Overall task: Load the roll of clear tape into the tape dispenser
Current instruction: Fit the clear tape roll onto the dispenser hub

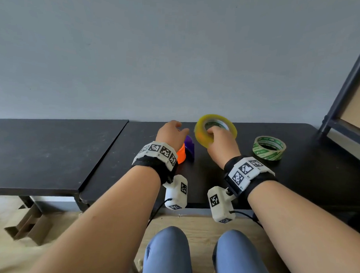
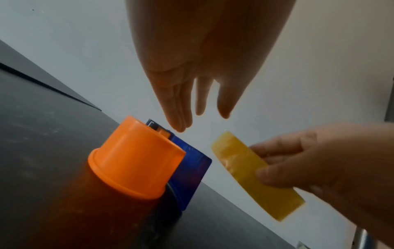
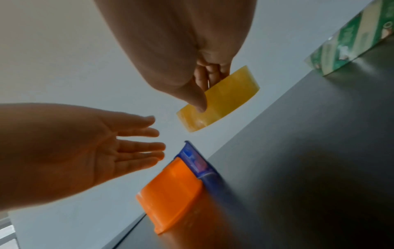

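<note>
Black, dusty worktop (image 1: pixel 52 152) runs along a pale wall, with a seam between two slabs on the left. Right of the seam the tape dispenser (image 1: pixel 186 150) sits on the surface: an orange drum (image 2: pixel 136 161) fixed to a blue-purple plate (image 2: pixel 192 168), with a small metal piece at the plate's top edge. The left hand (image 1: pixel 172 134) hovers over it, grip released, fingers (image 2: pixel 177 109) straight and spread, their tips just above the plate's top edge and touching nothing. Just right of the dispenser, the right hand (image 1: pixel 219 141) has its grip grasping the roll of clear tape (image 1: pixel 215 130), a yellowish ring lifted off the worktop and tilted; the thumb (image 3: pixel 196 97) presses the outer face while the other fingers hook through the core. Roll and dispenser are near but apart, with only open air between them. Farther right a second tape roll (image 1: pixel 269 147) with green printing lies flat on the worktop. At the far right, a dark metal shelf frame (image 1: pixel 344 85) stands.
</note>
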### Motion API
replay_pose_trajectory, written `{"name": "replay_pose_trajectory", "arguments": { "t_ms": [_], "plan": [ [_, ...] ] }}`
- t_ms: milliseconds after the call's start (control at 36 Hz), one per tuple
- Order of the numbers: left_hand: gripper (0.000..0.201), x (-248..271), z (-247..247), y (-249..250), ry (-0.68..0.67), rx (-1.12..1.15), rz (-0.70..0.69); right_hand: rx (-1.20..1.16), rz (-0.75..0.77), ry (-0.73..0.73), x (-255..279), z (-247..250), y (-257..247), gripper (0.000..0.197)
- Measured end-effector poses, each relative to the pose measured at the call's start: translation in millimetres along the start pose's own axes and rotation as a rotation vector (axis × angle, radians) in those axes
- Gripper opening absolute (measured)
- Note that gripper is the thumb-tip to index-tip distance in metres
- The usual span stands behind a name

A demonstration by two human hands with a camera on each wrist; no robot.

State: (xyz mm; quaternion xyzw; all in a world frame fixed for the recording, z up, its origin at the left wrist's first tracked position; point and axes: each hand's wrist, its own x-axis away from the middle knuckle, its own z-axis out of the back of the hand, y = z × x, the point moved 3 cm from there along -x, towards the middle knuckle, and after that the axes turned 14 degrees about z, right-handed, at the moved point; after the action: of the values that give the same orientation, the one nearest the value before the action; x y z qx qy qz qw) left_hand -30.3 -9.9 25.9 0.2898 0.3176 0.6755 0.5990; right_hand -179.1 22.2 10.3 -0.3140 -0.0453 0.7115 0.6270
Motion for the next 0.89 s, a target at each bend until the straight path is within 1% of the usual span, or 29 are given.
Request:
{"name": "replay_pose_trajectory", "arguments": {
  "t_ms": [83, 167, 278, 389, 444, 500, 611, 667, 694, 722, 778, 805, 861, 889],
  "plan": [
    [0.06, 1.4, -3.3, 6.6, -0.053, 0.068, 0.021, -0.053, 0.074, 0.068, -1.2, 8.7, -12.0, 0.047],
    [0.065, 3.1, -5.8, 12.6, -0.081, 0.193, 0.043, -0.079, 0.152, 0.103, 0.1, 15.1, -24.6, 0.046],
    [0.047, 1.8, -3.4, 16.7, -0.1, 0.33, 0.071, -0.125, 0.18, 0.085, 1.7, 15.1, -35.0, 0.046],
    [0.051, -5.7, 3.2, 15.6, -0.104, 0.309, 0.065, -0.19, 0.187, 0.078, 1.3, 14.7, -40.9, 0.034],
    [0.048, -8.3, 9.5, 13.9, -0.084, 0.28, 0.066, -0.218, 0.187, 0.063, 0.7, 16.6, -43.1, 0.032],
    [0.041, -8.3, 18.0, 13.1, -0.058, 0.27, 0.06, -0.234, 0.179, 0.085, -1.6, 19.6, -43.5, 0.034],
    [0.023, -14.1, 28.0, 5.8, -0.046, 0.259, 0.067, -0.259, 0.09, 0.168, -6.3, 24.9, -41.3, 0.042],
    [0.032, -19.1, 32.4, 1.2, -0.034, 0.253, 0.083, -0.321, 0.059, 0.157, -6.2, 26.2, -44.0, 0.039],
    [0.035, -21.6, 34.4, -0.9, -0.031, 0.254, 0.093, -0.365, 0.05, 0.122, -4.9, 26.3, -47.3, 0.04],
    [0.037, -22.3, 37.0, -2.5, -0.027, 0.247, 0.102, -0.41, 0.055, 0.081, -4.2, 25.0, -50.0, 0.043],
    [0.038, -22.4, 42.4, -5.6, -0.02, 0.245, 0.119, -0.479, 0.073, -0.009, -3.9, 20.3, -54.0, 0.059],
    [0.037, -23.3, 44.9, -8.1, -0.014, 0.259, 0.13, -0.497, 0.076, -0.054, -4.3, 16.1, -54.6, 0.071],
    [0.028, -23.0, 48.9, -13.7, -0.013, 0.269, 0.156, -0.499, 0.065, -0.116, -8.1, 4.7, -53.2, 0.1],
    [0.027, -24.9, 50.4, -18.4, -0.01, 0.275, 0.169, -0.498, 0.05, -0.14, -11.4, -3.4, -52.9, 0.114]
  ]
}}
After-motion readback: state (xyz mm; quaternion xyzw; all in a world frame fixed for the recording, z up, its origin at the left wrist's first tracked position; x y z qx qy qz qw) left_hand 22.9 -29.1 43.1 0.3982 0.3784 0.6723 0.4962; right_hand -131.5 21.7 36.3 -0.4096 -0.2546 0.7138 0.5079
